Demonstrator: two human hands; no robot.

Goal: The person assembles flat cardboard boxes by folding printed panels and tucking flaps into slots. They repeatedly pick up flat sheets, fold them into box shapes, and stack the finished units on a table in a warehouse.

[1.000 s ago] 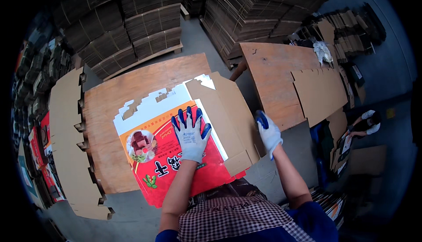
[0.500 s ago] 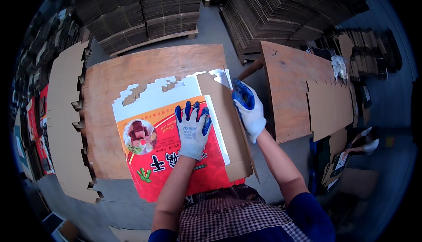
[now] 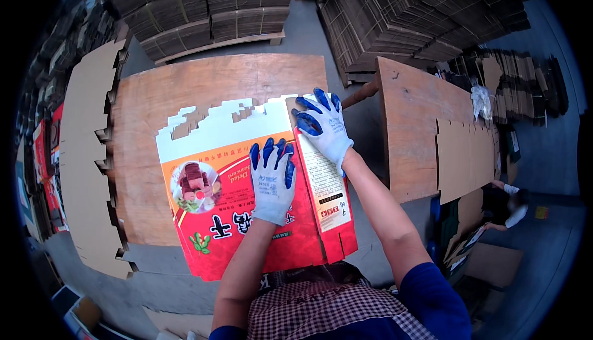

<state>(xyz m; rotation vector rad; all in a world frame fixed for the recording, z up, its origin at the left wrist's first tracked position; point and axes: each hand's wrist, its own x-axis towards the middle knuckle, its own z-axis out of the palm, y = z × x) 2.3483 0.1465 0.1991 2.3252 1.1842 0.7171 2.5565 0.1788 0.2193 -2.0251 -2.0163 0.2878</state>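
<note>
A printed red cardboard box blank [image 3: 231, 250] lies on the wooden table, its white slotted edge turned to the far side. My left hand [image 3: 270, 182], in a white glove with blue fingertips, rests flat on the printed panel with the fingers spread. My right hand [image 3: 324, 127], gloved alike, presses on the far end of the narrow side panel [image 3: 332, 198], fingers apart. That panel is folded over onto the blank, with its cream and red print facing up. The right palm covers part of it.
The wooden table [image 3: 148, 102] stretches beyond the blank. A brown cardboard sheet [image 3: 86, 155] stands at the left, another [image 3: 463, 155] on a second table [image 3: 407, 111]. Bundled cardboard stacks [image 3: 426, 19] rise behind. A person [image 3: 509, 207] handles cardboard at the far right.
The narrow right-hand panel has been folded over to the left, so its printed side now shows. My right hand moved inward onto it; my left hand stayed on the blank.
</note>
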